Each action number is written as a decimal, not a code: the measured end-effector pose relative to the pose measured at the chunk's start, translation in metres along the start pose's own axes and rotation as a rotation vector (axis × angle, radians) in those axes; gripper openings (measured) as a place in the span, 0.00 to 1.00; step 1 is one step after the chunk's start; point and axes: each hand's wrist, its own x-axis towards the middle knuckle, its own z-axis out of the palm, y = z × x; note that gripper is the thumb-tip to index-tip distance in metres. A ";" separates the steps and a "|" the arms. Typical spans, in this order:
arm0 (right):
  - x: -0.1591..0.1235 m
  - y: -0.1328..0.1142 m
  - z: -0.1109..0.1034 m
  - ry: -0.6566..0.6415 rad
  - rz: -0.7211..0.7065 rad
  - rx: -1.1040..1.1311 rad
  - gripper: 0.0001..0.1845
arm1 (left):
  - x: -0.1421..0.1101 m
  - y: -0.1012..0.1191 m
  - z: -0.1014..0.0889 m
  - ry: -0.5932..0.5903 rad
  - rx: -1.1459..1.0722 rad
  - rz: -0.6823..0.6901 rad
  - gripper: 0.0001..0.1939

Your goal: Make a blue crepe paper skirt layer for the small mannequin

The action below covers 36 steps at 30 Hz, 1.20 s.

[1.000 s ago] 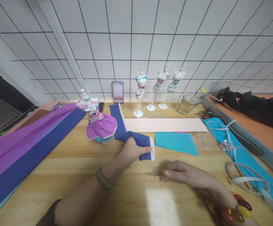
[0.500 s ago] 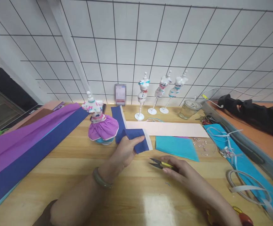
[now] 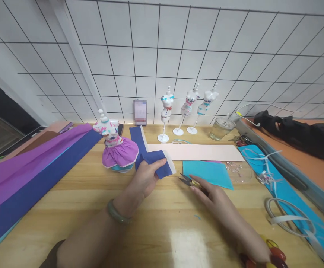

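My left hand [image 3: 148, 175] grips a folded strip of dark blue fabric [image 3: 162, 167] that has a white edge, with the thumb on top near that edge. The strip's far end runs back across the table toward the wall. My right hand [image 3: 209, 193] is closed around small thread snips [image 3: 189, 180] with yellow handles. Their dark blades are apart and point left, a short way from the fabric's white edge. Behind the snips lies a turquoise fabric piece [image 3: 206, 173]. A small mannequin [image 3: 113, 141] in a purple gathered skirt stands left of my left hand.
Several bare mannequins on white stands [image 3: 167, 111] line the wall beside a glass cup [image 3: 222, 128]. A pale pink strip [image 3: 195, 152] lies in front of them. Long purple and blue fabrics [image 3: 53, 160] cover the left side. Ribbons [image 3: 287, 219] and blue fabric lie at right.
My right hand has moved slightly up with the snips, bringing them nearer the turquoise piece. My left hand still holds the blue fabric. The whole view has shifted a little.
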 end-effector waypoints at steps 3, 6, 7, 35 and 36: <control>0.001 -0.003 0.000 -0.063 0.065 0.246 0.24 | 0.000 -0.001 -0.001 0.018 0.027 -0.007 0.23; 0.000 -0.008 0.001 -0.107 0.206 0.455 0.27 | -0.001 -0.003 0.000 0.030 0.045 -0.018 0.23; -0.001 -0.010 0.002 -0.122 0.235 0.536 0.27 | -0.002 -0.003 0.001 0.028 0.046 -0.019 0.23; -0.012 -0.026 0.024 0.083 0.346 0.724 0.23 | -0.029 -0.036 0.015 -0.043 0.332 -0.050 0.16; -0.012 -0.026 0.024 0.079 0.343 0.712 0.23 | -0.028 -0.036 0.014 -0.023 0.330 -0.048 0.16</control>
